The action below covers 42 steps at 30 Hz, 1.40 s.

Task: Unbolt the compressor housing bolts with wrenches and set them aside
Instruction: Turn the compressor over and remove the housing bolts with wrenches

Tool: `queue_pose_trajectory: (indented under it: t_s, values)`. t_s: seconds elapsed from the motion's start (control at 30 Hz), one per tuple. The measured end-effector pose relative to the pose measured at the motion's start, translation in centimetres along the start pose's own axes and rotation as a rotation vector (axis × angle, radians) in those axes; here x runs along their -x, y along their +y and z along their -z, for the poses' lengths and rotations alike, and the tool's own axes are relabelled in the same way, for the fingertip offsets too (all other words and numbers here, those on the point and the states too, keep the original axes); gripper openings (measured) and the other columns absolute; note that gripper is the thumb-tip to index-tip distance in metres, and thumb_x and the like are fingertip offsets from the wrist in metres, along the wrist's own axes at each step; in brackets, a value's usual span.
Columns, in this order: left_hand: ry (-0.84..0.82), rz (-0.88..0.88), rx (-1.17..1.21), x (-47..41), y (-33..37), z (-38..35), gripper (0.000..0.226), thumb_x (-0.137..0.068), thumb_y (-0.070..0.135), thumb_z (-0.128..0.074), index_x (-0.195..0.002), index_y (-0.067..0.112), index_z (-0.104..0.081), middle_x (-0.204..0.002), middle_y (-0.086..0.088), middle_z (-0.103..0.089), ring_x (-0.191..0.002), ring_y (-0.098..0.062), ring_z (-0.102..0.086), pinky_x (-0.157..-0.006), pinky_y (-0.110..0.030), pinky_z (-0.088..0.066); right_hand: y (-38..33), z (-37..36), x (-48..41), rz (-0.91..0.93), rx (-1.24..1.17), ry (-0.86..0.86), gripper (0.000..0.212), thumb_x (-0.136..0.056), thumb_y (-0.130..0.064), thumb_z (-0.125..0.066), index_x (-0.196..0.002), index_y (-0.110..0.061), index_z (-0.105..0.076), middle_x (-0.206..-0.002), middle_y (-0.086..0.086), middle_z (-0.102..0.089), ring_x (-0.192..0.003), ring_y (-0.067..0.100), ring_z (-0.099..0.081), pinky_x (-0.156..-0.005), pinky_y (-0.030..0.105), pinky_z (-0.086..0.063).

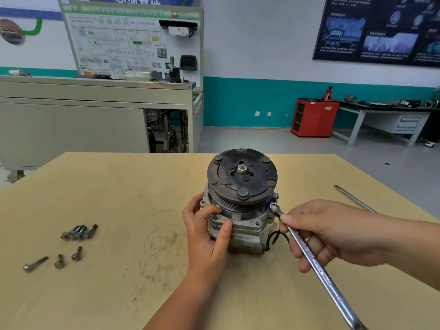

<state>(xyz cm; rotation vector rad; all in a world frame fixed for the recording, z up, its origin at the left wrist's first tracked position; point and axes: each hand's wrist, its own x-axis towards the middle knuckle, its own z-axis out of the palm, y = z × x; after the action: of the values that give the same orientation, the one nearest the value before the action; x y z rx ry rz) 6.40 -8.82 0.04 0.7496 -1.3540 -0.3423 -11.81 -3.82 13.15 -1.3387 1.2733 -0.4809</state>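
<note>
A grey compressor (240,225) stands upright on the wooden table (119,191), its dark clutch plate (242,173) facing up. My left hand (207,231) grips the housing on its left side. My right hand (319,234) holds a long silver wrench (316,263), whose ring end sits over a housing bolt (274,206) on the compressor's right flange. Several removed bolts (79,232) lie bunched at the left of the table, and three more bolts (59,259) lie apart below them.
A thin metal rod (352,197) lies on the table at the right. A black wire loop (276,239) hangs from the compressor's right side. Beyond the table stand a grey training bench (95,115), a red cabinet (314,117) and a workbench (385,115).
</note>
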Motion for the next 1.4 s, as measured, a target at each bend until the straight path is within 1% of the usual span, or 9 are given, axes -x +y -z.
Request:
queue_pose_trajectory:
  t_s: [0.17, 0.3, 0.37, 0.57, 0.73, 1.0, 1.17, 1.3, 1.4]
  values:
    - [-0.006, 0.014, -0.002, -0.1, -0.2, 0.0, 0.023, -0.081, 0.036, -0.052, -0.101, 0.043, -0.045, -0.129, -0.016, -0.039, -0.129, -0.009, -0.035, -0.1, -0.006, -0.026, -3.0, 2.9, 0.1, -0.016, 0.771, 0.085, 0.032, -0.094, -0.043, -0.045, -0.078, -0.02, -0.061, -0.047, -0.008, -0.053, -0.041, 0.008, -0.051, -0.047, 0.018, -0.043]
    - [-0.016, 0.022, -0.007, -0.1, -0.4, 0.2, 0.022, -0.08, 0.037, -0.052, -0.1, 0.044, -0.045, -0.129, -0.016, -0.039, -0.129, -0.005, -0.034, -0.1, -0.005, -0.026, -4.6, 4.6, -0.5, 0.239, 1.464, 0.297, 0.023, -0.09, -0.054, -0.043, -0.08, -0.035, -0.051, -0.078, -0.013, -0.056, -0.075, 0.003, -0.052, -0.075, 0.027, -0.047]
    - [-0.016, 0.016, -0.005, -0.2, -0.6, 0.4, 0.023, -0.08, 0.036, -0.052, -0.101, 0.044, -0.045, -0.128, -0.016, -0.039, -0.128, -0.001, -0.034, -0.1, -0.005, -0.026, -4.0, 5.0, -0.3, 0.228, 1.395, 0.252, 0.017, -0.092, -0.049, -0.045, -0.084, -0.037, -0.053, -0.081, -0.014, -0.058, -0.078, 0.004, -0.055, -0.075, 0.026, -0.047]
    - [-0.018, 0.02, -0.006, 0.0, -0.7, 0.3, 0.029, -0.08, 0.036, -0.052, -0.101, 0.055, -0.045, -0.129, -0.004, -0.038, -0.129, -0.005, -0.034, -0.101, -0.008, -0.026, -0.5, 2.9, 1.1, -0.025, 0.154, -0.02, 0.022, -0.098, -0.021, -0.043, -0.09, -0.003, -0.053, -0.068, 0.004, -0.068, -0.07, 0.026, -0.072, -0.051, 0.025, -0.054]
    - [-0.025, 0.032, -0.003, 0.0, -0.6, 0.3, 0.028, -0.08, 0.037, -0.052, -0.1, 0.055, -0.044, -0.13, 0.001, -0.037, -0.129, -0.024, -0.038, -0.102, -0.015, -0.031, -0.1, 0.4, 0.8, 0.02, -0.125, -0.013, 0.022, -0.098, -0.019, -0.041, -0.089, -0.005, -0.054, -0.065, 0.011, -0.068, -0.061, 0.025, -0.071, -0.043, 0.022, -0.051]
    - [-0.03, 0.039, -0.006, -0.1, -0.2, 0.3, 0.034, -0.08, 0.038, -0.052, -0.101, 0.063, -0.043, -0.131, -0.003, -0.036, -0.128, -0.033, -0.038, -0.103, -0.019, -0.034, -0.8, 0.3, 0.3, -0.039, 0.033, -0.029, 0.026, -0.099, -0.026, -0.041, -0.086, -0.007, -0.054, -0.054, 0.005, -0.063, -0.049, 0.021, -0.066, -0.04, 0.02, -0.048]
    - [-0.04, 0.045, -0.002, -0.1, 0.0, 0.4, 0.035, -0.079, 0.039, -0.053, -0.102, 0.063, -0.044, -0.131, -0.006, -0.036, -0.128, -0.033, -0.039, -0.103, -0.025, -0.036, -4.4, 3.3, 0.3, -0.108, 0.744, -0.019, 0.029, -0.097, -0.037, -0.044, -0.085, -0.017, -0.061, -0.055, -0.007, -0.06, -0.049, 0.01, -0.061, -0.048, 0.018, -0.047]
    - [-0.046, 0.049, -0.01, -0.2, 0.0, 0.5, 0.035, -0.078, 0.04, -0.053, -0.1, 0.064, -0.044, -0.13, -0.008, -0.036, -0.127, -0.035, -0.038, -0.103, -0.027, -0.036, -5.3, 4.1, -0.6, 0.243, 1.538, 0.293, 0.023, -0.092, -0.052, -0.042, -0.096, -0.035, -0.058, -0.083, -0.013, -0.056, -0.08, 0.005, -0.053, -0.074, 0.024, -0.045]
    - [-0.052, 0.057, -0.006, -0.1, 0.0, 0.6, 0.034, -0.077, 0.04, -0.053, -0.099, 0.065, -0.043, -0.131, -0.004, -0.036, -0.127, -0.034, -0.039, -0.103, -0.029, -0.037, -5.1, 5.1, 0.1, 0.159, 1.271, 0.194, 0.016, -0.093, -0.046, -0.045, -0.09, -0.04, -0.061, -0.081, -0.016, -0.061, -0.08, 0.003, -0.059, -0.072, 0.023, -0.048]
